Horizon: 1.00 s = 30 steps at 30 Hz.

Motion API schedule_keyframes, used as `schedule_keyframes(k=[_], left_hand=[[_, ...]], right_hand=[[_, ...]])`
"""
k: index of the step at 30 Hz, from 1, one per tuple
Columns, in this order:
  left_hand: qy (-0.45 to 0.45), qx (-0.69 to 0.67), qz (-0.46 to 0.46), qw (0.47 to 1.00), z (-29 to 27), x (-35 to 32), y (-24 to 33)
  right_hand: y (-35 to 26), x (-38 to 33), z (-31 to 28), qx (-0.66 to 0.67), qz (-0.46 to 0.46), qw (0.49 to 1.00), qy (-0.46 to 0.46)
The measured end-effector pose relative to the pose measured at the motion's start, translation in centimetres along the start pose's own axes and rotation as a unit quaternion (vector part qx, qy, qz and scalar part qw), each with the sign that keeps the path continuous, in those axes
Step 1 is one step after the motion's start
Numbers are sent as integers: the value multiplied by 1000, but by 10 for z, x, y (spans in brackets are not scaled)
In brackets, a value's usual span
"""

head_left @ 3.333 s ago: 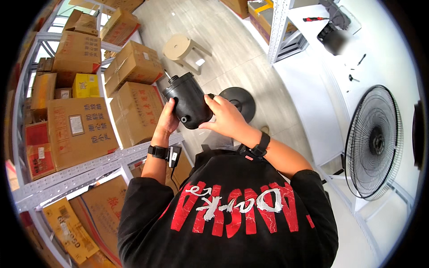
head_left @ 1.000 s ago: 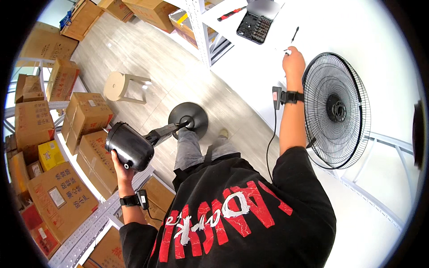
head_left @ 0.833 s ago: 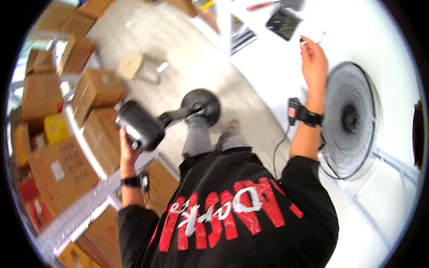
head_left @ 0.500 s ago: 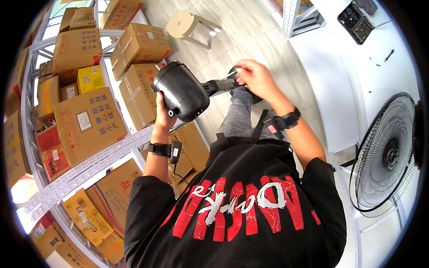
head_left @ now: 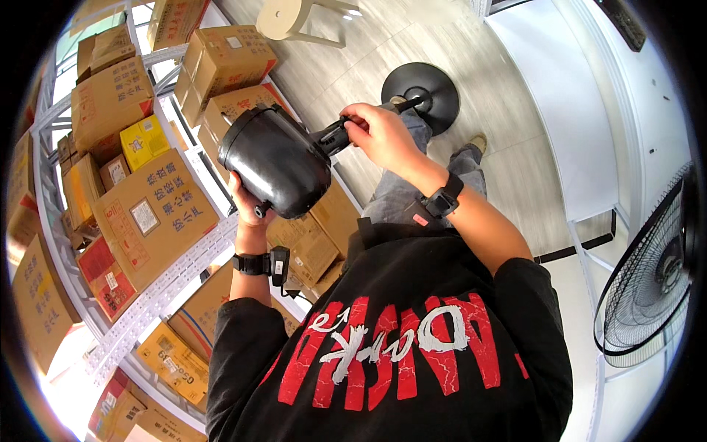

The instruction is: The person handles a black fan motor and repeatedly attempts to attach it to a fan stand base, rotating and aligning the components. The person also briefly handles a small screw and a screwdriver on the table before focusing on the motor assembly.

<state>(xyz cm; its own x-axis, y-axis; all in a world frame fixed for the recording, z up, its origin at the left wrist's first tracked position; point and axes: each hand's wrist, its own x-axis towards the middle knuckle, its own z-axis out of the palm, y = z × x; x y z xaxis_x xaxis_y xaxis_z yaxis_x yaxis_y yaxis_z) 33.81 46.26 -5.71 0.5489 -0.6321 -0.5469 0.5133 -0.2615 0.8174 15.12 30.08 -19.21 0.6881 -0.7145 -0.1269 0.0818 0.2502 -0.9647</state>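
Right now, we have the black motor housing [head_left: 276, 166] up in front of the body, between the hands and a little toward the left one. It lies tilted, its rimmed end pointing up and left and its rounded end down and right. Our left hand [head_left: 250, 211] is cupped around the lower left of the housing, thumb laid up its side, palm close to a small round knob [head_left: 261, 208]; the other fingers go out of sight underneath, so we cannot tell how far they wrap.

Our right hand [head_left: 383, 140] is on the other side of the housing, just clear of it. Its fingers are bent in toward the thumb and touch the dark neck [head_left: 331, 138] that joins the housing. Whether they grip the neck itself or pinch something small against it, we cannot tell.

Past the right hand, a black pole [head_left: 407, 104] runs to a round black base [head_left: 440, 96] on the floor [head_left: 515, 169], next to our grey trouser leg [head_left: 398, 188]. Well apart from both hands, a black wire fan grille [head_left: 644, 287] shows at the far right, and a dark case [head_left: 622, 23] sits on the white bench [head_left: 644, 96] above it, cut off by the rim of the view. To our left, cardboard boxes [head_left: 158, 221] fill the metal shelves [head_left: 151, 298], and a beige stool [head_left: 283, 16] stands beyond the housing.
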Motion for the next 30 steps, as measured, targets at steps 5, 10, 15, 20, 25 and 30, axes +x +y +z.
schedule_keyframes(k=[5, 10, 15, 20, 25, 30], left_hand=[[5, 22, -16, 1000, -15, 3, 1], [-35, 82, -40, 995, -60, 16, 6], [-7, 90, -57, 994, -77, 19, 4], [-10, 57, -37, 998, -61, 13, -4], [-24, 49, -43, 998, -45, 9, -1], [22, 47, -42, 998, -26, 3, 0]], right_hand=[[-11, 5, -2, -54, -21, 998, -30], [-17, 11, -9, -29, 34, 993, -107], [-12, 12, -6, -69, -15, 994, -84], [-15, 9, 1, -41, 22, 998, -53], [-15, 20, -8, 4, 61, 987, -150], [-24, 30, -14, -16, 51, 982, -183]])
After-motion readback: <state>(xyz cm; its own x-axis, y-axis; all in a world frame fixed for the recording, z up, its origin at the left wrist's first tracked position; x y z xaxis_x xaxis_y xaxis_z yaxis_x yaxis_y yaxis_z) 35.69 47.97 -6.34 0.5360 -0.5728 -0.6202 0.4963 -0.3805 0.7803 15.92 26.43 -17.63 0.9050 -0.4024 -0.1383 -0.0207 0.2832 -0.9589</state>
